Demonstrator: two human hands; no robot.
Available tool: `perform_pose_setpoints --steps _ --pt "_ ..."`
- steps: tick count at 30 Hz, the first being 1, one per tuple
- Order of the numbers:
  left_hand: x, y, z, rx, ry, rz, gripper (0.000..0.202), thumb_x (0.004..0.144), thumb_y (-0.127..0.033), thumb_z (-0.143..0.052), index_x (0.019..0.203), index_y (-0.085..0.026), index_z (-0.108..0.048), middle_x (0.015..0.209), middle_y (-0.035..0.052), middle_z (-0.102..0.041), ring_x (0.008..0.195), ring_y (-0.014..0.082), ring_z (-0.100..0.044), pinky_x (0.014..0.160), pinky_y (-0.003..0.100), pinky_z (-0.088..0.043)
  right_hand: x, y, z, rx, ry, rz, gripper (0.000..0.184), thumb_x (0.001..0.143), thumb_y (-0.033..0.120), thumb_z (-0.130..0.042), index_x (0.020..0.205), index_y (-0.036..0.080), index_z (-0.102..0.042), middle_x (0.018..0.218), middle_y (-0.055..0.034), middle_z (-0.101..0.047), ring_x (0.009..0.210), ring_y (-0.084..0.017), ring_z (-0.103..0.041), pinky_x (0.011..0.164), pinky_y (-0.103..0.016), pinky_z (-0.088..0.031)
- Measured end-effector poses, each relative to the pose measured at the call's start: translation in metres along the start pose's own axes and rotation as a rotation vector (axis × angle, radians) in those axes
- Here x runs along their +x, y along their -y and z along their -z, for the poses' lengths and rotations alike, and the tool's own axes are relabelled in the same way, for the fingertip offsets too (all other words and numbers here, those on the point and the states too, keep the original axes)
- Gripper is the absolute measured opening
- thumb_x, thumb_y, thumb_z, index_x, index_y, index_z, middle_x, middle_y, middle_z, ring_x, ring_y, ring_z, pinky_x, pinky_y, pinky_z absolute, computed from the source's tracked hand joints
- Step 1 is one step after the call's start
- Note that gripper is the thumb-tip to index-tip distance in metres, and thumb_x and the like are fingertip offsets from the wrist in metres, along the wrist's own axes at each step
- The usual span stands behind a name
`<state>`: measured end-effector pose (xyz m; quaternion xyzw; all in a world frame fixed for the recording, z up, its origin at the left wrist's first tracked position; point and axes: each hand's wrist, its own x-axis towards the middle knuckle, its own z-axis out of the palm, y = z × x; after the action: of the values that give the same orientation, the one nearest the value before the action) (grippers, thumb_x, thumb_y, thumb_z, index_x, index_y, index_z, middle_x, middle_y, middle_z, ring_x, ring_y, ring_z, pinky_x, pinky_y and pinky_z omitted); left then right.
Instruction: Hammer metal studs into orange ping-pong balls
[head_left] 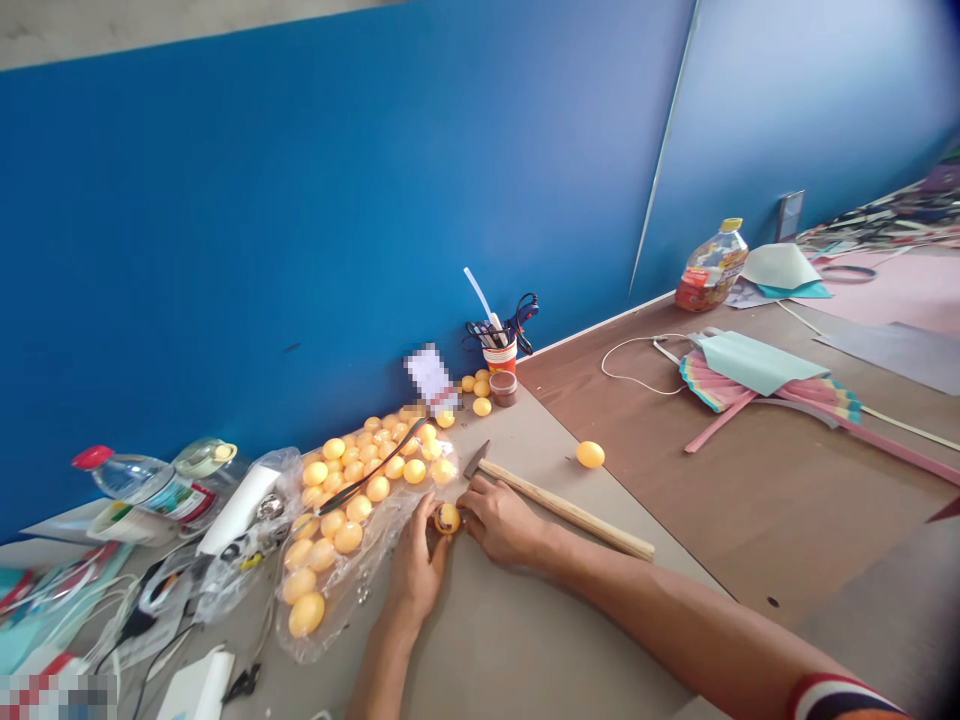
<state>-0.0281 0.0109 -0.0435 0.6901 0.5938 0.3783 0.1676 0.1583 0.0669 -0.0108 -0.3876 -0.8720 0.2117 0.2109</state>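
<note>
My left hand and my right hand meet around one orange ping-pong ball on the grey board, fingers of both closed on it. What the right fingertips hold besides the ball is too small to see. A hammer with a wooden handle lies just behind my right hand, its metal head by my knuckles. A clear plastic bag with several orange balls lies to the left of my hands. One loose ball sits alone to the right of the hammer.
A blue wall runs along the back. A cup of pens, a water bottle, cables and packets crowd the left. A folded paper fan and an oil bottle lie on the brown board at right.
</note>
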Motion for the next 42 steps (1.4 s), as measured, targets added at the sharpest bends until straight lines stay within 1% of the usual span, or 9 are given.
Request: perform_pose_setpoints --steps 4,10,14,20,25,30,36,39,42 --pt "0.0 0.002 -0.001 0.009 0.015 0.021 0.049 0.088 -0.029 -0.052 0.135 -0.021 -0.04 0.126 0.0132 -0.063 0.118 0.0234 -0.06 0.101 0.045 -0.048 0.0 0.001 -0.002 -0.054 0.009 -0.018 0.02 0.084 0.016 -0.053 0.1 0.014 -0.065 0.1 -0.0115 -0.061 0.084 -0.019 -0.057 0.073 -0.03 -0.04" --pt "-0.001 0.003 -0.001 0.045 0.011 0.025 0.046 0.087 -0.028 -0.051 0.132 -0.02 -0.045 0.128 0.0129 -0.062 0.12 0.024 -0.059 0.101 0.045 -0.048 0.006 0.0 -0.005 -0.138 0.083 0.004 0.017 0.083 0.013 -0.051 0.088 0.014 -0.066 0.093 -0.0109 -0.063 0.075 -0.018 -0.056 0.07 -0.03 -0.039" --pt "0.0 -0.002 0.001 0.072 0.008 0.032 0.042 0.086 -0.03 -0.052 0.127 -0.021 -0.051 0.125 0.0118 -0.065 0.117 0.0246 -0.061 0.099 0.045 -0.049 0.007 -0.001 -0.008 -0.101 0.06 -0.014 0.015 0.08 0.01 -0.052 0.083 0.014 -0.066 0.09 -0.0095 -0.064 0.069 -0.016 -0.054 0.068 -0.029 -0.038" --pt "0.003 -0.005 0.004 0.069 0.024 0.044 0.037 0.083 -0.03 -0.054 0.119 -0.021 -0.057 0.118 0.0114 -0.068 0.11 0.0246 -0.063 0.096 0.043 -0.051 0.007 -0.008 -0.01 0.244 -0.18 -0.135 0.015 0.074 0.005 -0.05 0.072 0.016 -0.059 0.08 -0.0051 -0.061 0.07 -0.015 -0.054 0.065 -0.024 -0.039" --pt "0.003 -0.005 0.004 0.06 0.02 0.055 0.038 0.082 -0.03 -0.055 0.118 -0.02 -0.058 0.115 0.0111 -0.069 0.106 0.0245 -0.065 0.092 0.042 -0.053 0.009 -0.005 -0.005 0.547 -0.199 -0.279 0.015 0.07 0.005 -0.049 0.069 0.019 -0.054 0.064 0.0024 -0.054 0.06 -0.011 -0.048 0.058 -0.022 -0.036" --pt "0.002 -0.006 0.005 0.045 0.031 0.075 0.039 0.084 -0.032 -0.055 0.12 -0.02 -0.057 0.117 0.0112 -0.068 0.108 0.0243 -0.064 0.094 0.042 -0.052 0.01 -0.002 -0.005 0.803 -0.115 -0.291 0.007 0.073 0.015 -0.057 0.07 0.019 -0.053 0.058 0.0051 -0.05 0.054 -0.009 -0.043 0.051 -0.02 -0.033" --pt "0.001 -0.006 0.005 0.055 0.032 0.084 0.042 0.086 -0.033 -0.053 0.126 -0.02 -0.054 0.123 0.0124 -0.066 0.116 0.0253 -0.061 0.097 0.043 -0.051 0.01 0.001 0.0 1.127 0.031 -0.417 0.002 0.074 0.018 -0.056 0.072 0.019 -0.055 0.043 0.0074 -0.047 0.039 -0.008 -0.039 0.041 -0.019 -0.031" --pt "0.002 -0.007 0.005 0.064 0.031 0.058 0.041 0.086 -0.031 -0.051 0.126 -0.021 -0.055 0.122 0.0118 -0.067 0.115 0.0249 -0.061 0.098 0.044 -0.05 0.009 0.003 0.001 1.178 0.082 -0.42 0.005 0.072 0.016 -0.055 0.076 0.017 -0.057 0.043 0.007 -0.051 0.038 -0.008 -0.043 0.041 -0.019 -0.034" --pt "0.002 -0.007 0.004 0.072 0.037 0.046 0.039 0.086 -0.031 -0.049 0.123 -0.02 -0.056 0.12 0.0121 -0.068 0.112 0.0248 -0.063 0.095 0.043 -0.051 0.008 0.004 0.0 1.134 0.121 -0.419 0.006 0.072 0.013 -0.054 0.076 0.018 -0.056 0.042 0.0075 -0.052 0.037 -0.008 -0.043 0.04 -0.019 -0.034"
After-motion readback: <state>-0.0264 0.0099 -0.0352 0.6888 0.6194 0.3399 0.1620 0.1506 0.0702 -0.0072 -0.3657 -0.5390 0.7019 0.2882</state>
